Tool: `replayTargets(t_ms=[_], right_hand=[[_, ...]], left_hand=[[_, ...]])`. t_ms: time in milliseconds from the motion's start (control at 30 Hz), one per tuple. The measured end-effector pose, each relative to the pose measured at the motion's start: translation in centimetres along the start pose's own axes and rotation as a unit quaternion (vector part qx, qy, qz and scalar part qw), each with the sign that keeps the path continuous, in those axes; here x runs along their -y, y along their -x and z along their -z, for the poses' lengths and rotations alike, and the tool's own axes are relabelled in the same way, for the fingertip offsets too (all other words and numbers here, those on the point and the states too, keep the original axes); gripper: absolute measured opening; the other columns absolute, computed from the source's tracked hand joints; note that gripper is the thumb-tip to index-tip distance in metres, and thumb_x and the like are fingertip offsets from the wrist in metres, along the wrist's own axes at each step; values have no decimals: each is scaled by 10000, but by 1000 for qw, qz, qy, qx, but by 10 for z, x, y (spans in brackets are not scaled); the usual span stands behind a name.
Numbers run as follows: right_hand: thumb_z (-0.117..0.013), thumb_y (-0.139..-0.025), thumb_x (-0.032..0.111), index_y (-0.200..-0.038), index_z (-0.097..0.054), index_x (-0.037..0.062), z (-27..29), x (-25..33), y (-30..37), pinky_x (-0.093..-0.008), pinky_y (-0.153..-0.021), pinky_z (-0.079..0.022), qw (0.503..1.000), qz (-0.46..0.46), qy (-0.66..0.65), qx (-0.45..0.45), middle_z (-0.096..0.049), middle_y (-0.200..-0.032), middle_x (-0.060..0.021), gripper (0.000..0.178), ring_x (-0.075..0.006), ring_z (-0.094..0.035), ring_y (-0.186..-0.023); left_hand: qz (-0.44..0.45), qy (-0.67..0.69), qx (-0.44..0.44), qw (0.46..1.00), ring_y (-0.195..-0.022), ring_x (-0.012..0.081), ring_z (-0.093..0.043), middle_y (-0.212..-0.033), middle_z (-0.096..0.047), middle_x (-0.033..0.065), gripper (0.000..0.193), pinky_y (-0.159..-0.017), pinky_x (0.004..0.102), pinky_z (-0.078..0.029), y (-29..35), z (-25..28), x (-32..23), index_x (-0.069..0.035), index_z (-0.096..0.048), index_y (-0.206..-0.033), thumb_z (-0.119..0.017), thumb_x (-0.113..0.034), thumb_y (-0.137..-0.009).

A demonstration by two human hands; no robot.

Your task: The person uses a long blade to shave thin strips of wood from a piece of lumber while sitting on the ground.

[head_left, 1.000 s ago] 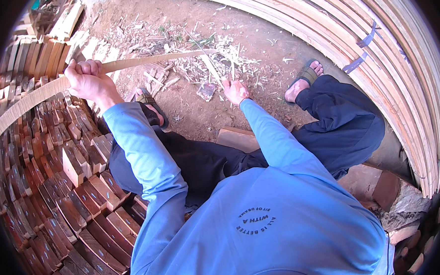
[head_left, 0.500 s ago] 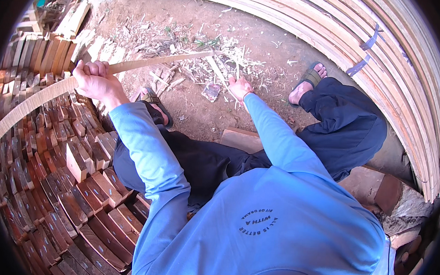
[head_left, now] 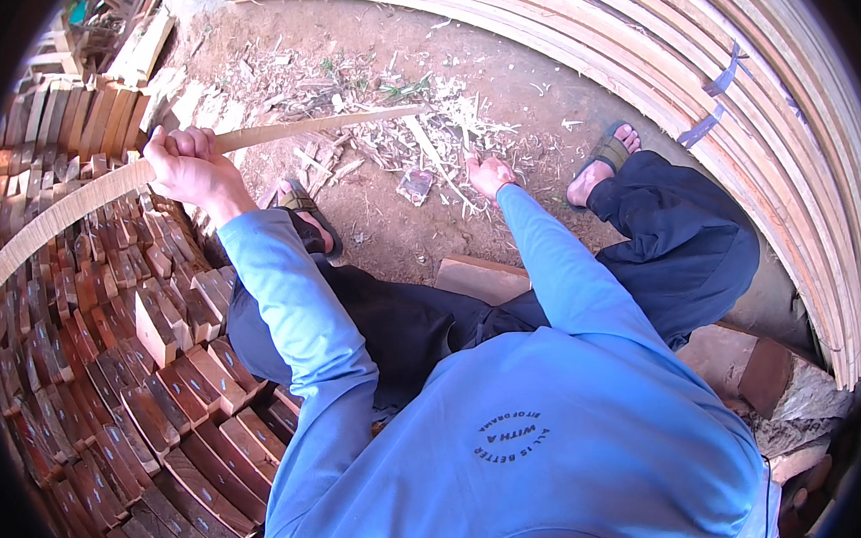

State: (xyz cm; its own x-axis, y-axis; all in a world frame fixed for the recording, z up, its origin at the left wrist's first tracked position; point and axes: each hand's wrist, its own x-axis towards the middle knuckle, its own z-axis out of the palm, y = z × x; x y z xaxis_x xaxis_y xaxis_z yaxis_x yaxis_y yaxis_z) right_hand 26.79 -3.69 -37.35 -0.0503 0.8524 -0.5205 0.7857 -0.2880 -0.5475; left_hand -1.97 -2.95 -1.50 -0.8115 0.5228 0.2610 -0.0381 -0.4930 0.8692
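Note:
My left hand (head_left: 191, 164) is closed around a long, pale wooden strip (head_left: 63, 213). The strip runs from the left rim, through my fist, and out over the ground toward the middle. Its far end narrows near the wood shavings (head_left: 458, 124). My right hand (head_left: 492, 177) is closed, low over the shavings and apart from the strip. A thin, narrow shape shows just beyond its fingers; what the hand grips is too small to make out.
Stacked short wooden blocks (head_left: 166, 392) fill the left side. Long pale boards (head_left: 598, 49) curve along the top and right. My sandalled feet (head_left: 606, 161) stand apart on bare earth. A brick-like block (head_left: 479, 279) lies between my legs.
My right hand has moved right and slightly nearer to me, away from the strip's far end. My left hand keeps its hold on the wooden strip, almost unmoved.

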Motion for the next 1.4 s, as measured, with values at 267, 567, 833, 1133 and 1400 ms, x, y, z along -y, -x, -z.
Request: replayTargets(t_ms=[267, 567, 833, 1133, 1400], right_hand=[[-371, -961, 546, -844, -677, -58, -11, 18, 16, -433, -574, -561, 997, -36, -56, 50, -654, -685, -213, 687, -297, -652, -540], [-387, -957, 531, -979, -687, -62, 18, 50, 40, -442, -870, -525, 997, 55, -40, 39, -678, -947, -288, 665, -388, -690, -891], [-388, -943, 565, -738, -635, -56, 37, 38, 39, -411, -496, -515, 993, -56, -78, 67, -570, -538, -144, 700, -251, -608, -470], [-351, -954, 551, -883, -674, -73, 21, 66, 35, -416, -765, -570, 991, -55, -58, 103, -689, -831, -246, 707, -347, -695, -732], [-374, -962, 540, -871, -705, -24, 26, 72, 65, -478, -834, -505, 992, 86, -84, 41, -665, -833, -288, 660, -411, -668, -871]], left_hand=[[10, -9, -9, 1000, -448, 105, -201, -514, -192, -43, 414, -461, 288, -213, -1, -4, -2, -182, -232, -581, -492, -145, -901], [6, -14, -7, 1000, -449, 97, -197, -510, -183, -47, 424, -462, 280, -212, 2, -6, -3, -186, -215, -570, -474, -155, -904], [-8, -20, -12, 1000, -439, 108, -206, -503, -195, -43, 422, -458, 289, -219, 3, 3, -3, -186, -212, -575, -481, -157, -899], [7, -12, -2, 1000, -435, 100, -229, -502, -222, -41, 403, -460, 280, -245, 1, 0, -2, -173, -263, -584, -521, -200, -892], [-1, -16, 2, 1000, -434, 102, -223, -502, -216, -43, 404, -455, 285, -245, 1, 6, -2, -178, -258, -586, -518, -209, -893]])
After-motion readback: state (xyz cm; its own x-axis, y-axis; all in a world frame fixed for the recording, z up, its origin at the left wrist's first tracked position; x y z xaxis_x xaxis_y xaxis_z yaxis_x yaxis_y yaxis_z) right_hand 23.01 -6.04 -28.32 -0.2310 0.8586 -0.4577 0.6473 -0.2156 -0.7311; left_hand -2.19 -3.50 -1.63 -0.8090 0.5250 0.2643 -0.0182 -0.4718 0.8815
